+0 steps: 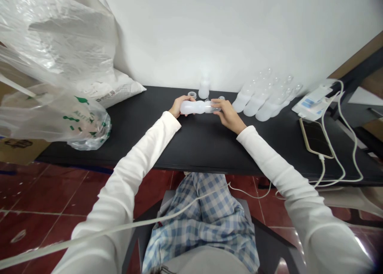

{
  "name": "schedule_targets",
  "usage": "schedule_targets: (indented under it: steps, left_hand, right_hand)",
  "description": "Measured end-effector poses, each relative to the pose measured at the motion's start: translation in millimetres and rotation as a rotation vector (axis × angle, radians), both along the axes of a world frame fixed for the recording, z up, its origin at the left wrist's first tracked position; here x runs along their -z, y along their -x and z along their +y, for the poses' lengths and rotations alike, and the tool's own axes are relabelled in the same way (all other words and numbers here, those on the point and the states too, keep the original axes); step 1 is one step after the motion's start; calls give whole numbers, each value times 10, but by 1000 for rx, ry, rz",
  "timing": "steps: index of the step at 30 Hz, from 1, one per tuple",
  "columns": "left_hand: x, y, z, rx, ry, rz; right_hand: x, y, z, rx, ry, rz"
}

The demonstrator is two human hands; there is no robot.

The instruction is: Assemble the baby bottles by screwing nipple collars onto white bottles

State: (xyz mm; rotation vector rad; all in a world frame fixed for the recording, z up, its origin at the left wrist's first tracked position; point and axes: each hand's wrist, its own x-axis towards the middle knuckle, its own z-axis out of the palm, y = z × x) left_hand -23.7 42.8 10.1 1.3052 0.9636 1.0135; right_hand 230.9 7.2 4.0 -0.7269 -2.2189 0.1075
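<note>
A white plastic bottle (196, 107) with a clear cap lies sideways between my hands, just above the dark table. My left hand (180, 105) is closed around its rounded white end. The fingers of my right hand (226, 113) grip the clear cap (213, 106) at the other end. Behind it, another white bottle (204, 88) stands upright near the wall. A clear ring (192, 94) lies to the left of that bottle, and a small clear piece (221, 98) lies to its right, partly hidden by my right hand.
Several capped white bottles (263, 108) stand in a group at the right. Past them are a white box (312, 103), a phone (315, 137) and white cables (354, 146). Plastic bags (86, 122) fill the left side. A cable (167, 217) crosses over my lap.
</note>
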Motion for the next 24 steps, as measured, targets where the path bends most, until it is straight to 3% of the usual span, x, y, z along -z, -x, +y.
schedule_targets:
  steps: [6,11,18,20,24]
  left_hand:
    - [-2,9,-25,77,20,95]
    - [6,-5,-88,13,-77,87]
    - [7,-18,-144,90,-154,126]
    - [22,-23,-152,69,-234,169]
    - [70,-12,-194,-42,-562,304]
  right_hand:
    - [-26,-45,-18,15,-24,-7]
    - [65,-76,29,-8,133,23]
    - [50,4,-27,136,287,77]
    - [38,8,-25,205,304,29]
    - [38,-2,-7,337,288,-87]
